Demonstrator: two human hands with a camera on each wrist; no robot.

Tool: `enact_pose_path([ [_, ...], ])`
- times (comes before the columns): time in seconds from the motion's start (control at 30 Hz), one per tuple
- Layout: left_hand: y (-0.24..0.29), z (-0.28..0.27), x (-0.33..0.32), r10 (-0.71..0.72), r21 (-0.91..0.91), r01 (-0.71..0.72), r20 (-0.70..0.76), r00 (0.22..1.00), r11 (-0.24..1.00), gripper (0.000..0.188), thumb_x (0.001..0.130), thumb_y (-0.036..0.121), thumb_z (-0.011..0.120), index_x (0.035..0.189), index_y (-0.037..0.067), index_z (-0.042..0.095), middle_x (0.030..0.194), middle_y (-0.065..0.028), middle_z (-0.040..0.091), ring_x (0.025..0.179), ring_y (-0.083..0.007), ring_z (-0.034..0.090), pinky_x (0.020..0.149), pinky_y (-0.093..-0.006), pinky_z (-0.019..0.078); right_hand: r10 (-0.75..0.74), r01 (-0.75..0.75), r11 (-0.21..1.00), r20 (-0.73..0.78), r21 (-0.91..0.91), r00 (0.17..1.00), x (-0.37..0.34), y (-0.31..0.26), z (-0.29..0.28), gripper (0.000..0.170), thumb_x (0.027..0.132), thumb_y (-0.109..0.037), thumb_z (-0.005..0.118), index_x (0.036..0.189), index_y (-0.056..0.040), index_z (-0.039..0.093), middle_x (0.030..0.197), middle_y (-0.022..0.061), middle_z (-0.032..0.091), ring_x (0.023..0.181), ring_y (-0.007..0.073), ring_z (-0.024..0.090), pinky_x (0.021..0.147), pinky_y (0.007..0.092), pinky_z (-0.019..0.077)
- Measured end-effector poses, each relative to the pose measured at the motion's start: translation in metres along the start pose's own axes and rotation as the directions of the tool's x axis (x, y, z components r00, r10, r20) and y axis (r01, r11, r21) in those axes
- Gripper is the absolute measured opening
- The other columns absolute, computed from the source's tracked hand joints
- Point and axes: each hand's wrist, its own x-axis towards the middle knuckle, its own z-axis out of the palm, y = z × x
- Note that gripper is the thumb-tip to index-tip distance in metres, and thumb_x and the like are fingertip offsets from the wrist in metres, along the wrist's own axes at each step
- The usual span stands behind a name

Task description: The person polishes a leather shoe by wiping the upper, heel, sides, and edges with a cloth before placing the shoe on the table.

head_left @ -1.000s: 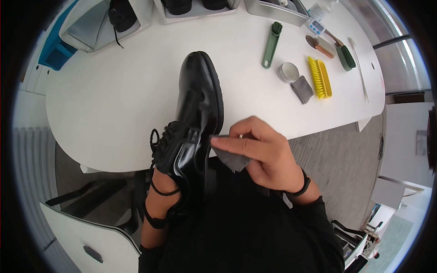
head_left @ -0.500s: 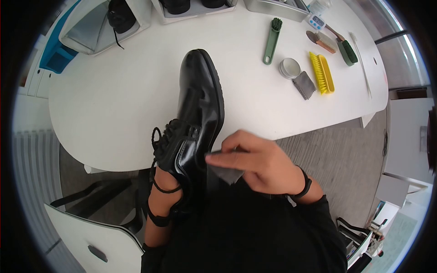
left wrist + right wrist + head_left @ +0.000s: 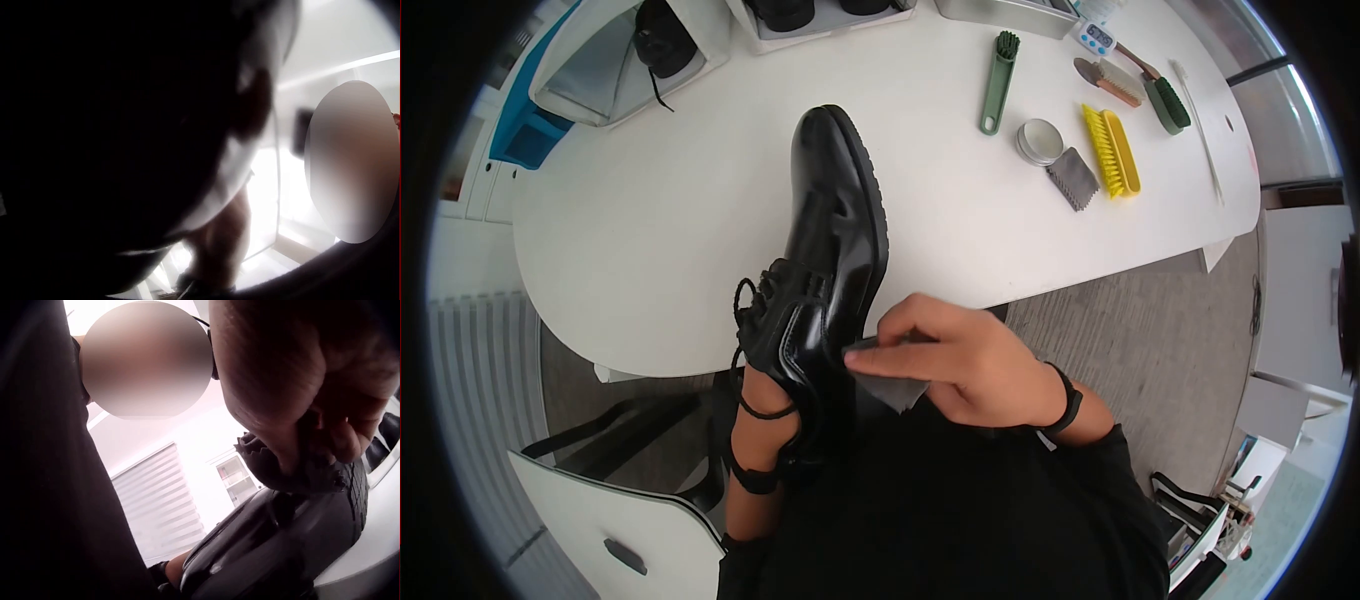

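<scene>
A glossy black lace-up shoe (image 3: pixel 840 230) is held with its toe over the white table (image 3: pixel 650 240). My left hand's fingers are hidden inside it; only the wrist end (image 3: pixel 764 395) shows at the opening, beside the loose laces. In my right hand (image 3: pixel 980 365) a grey cloth (image 3: pixel 890 388) with a zigzag edge is pinched, its index fingertip lying against the shoe's side near the heel. The right wrist view has the same cloth (image 3: pixel 269 465) gripped against the shoe (image 3: pixel 269 544). Most of the left wrist view is dark.
On the table's right lie a green brush (image 3: pixel 998 85), a round tin (image 3: pixel 1040 141), another grey cloth (image 3: pixel 1074 180), a yellow brush (image 3: pixel 1112 152) and a timer (image 3: pixel 1096 38). Open boxes with black shoes (image 3: pixel 662 40) stand at the back. A white chair (image 3: pixel 600 510) is lower left.
My right hand has slid with the cloth along the shoe's side toward the heel, down and slightly left. The head view has shifted a little. The shoe is still over the table.
</scene>
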Motion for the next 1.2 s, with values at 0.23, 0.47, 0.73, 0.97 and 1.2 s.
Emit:
enact_pose_path([
  [0.23, -0.011, 0.001, -0.001, 0.086, -0.137, -0.087, -0.009, 0.996, 0.987, 0.052, 0.084, 0.003, 0.068, 0.134, -0.003, 0.057, 0.125, -0.015, 0.066, 0.113, -0.0259, 0.063, 0.097, -0.0365, 0.0498, 0.007, -0.039, 0.994, -0.293, -0.105, 0.956, 0.013, 0.009, -0.008, 0.063, 0.068, 0.017, 0.05, 0.122, -0.0079, 0.071, 0.106, 0.0107, 0.059, 0.085, 0.0272, 0.063, 0.072, 0.0342, 0.053],
  [0.47, -0.015, -0.002, 0.0, 0.053, -0.148, -0.049, 0.023, 0.998, 0.988, 0.055, 0.086, 0.004, 0.067, 0.139, -0.003, 0.053, 0.128, -0.0149, 0.064, 0.117, -0.0248, 0.062, 0.099, -0.0356, 0.0488, 0.031, -0.031, 1.0, -0.001, -0.002, 1.0, -0.002, 0.005, 0.009, 0.074, 0.062, 0.02, 0.046, 0.125, -0.0094, 0.072, 0.104, 0.0096, 0.059, 0.087, 0.0238, 0.062, 0.073, 0.0309, 0.0518],
  [0.73, 0.004, -0.003, 0.005, -0.014, -0.19, 0.023, 0.049, 0.999, 0.982, 0.055, 0.088, 0.005, 0.067, 0.14, -0.003, 0.053, 0.13, -0.0148, 0.063, 0.121, -0.0237, 0.06, 0.101, -0.0349, 0.0478, 0.058, -0.09, 0.992, -0.317, -0.088, 0.947, 0.012, 0.002, -0.01, 0.074, 0.061, 0.02, 0.043, 0.122, -0.0072, 0.074, 0.102, 0.0099, 0.059, 0.087, 0.0223, 0.061, 0.074, 0.0295, 0.05],
  [0.97, -0.01, 0.001, -0.007, -0.1, -0.393, 0.082, -0.027, 0.995, 0.916, 0.049, 0.088, 0.001, 0.068, 0.136, -0.002, 0.057, 0.123, -0.0136, 0.065, 0.111, -0.0227, 0.064, 0.094, -0.034, 0.0511, -0.015, 0.004, 0.998, -0.178, -0.061, 0.984, 0.003, 0.009, 0.012, 0.056, 0.072, 0.016, 0.054, 0.12, -0.0074, 0.072, 0.107, 0.0096, 0.06, 0.084, 0.0257, 0.064, 0.07, 0.035, 0.0534],
  [1.2, -0.005, 0.004, -0.003, -0.221, -0.259, 0.215, 0.008, 0.975, 0.942, 0.046, 0.09, 0.004, 0.066, 0.134, -0.003, 0.058, 0.124, -0.0153, 0.065, 0.111, -0.0251, 0.064, 0.094, -0.0353, 0.0508, -0.008, -0.012, 0.996, -0.243, -0.084, 0.97, 0.002, 0.005, 0.0, 0.063, 0.067, 0.018, 0.051, 0.121, -0.0078, 0.073, 0.104, 0.0093, 0.059, 0.084, 0.0248, 0.062, 0.07, 0.0325, 0.0519],
])
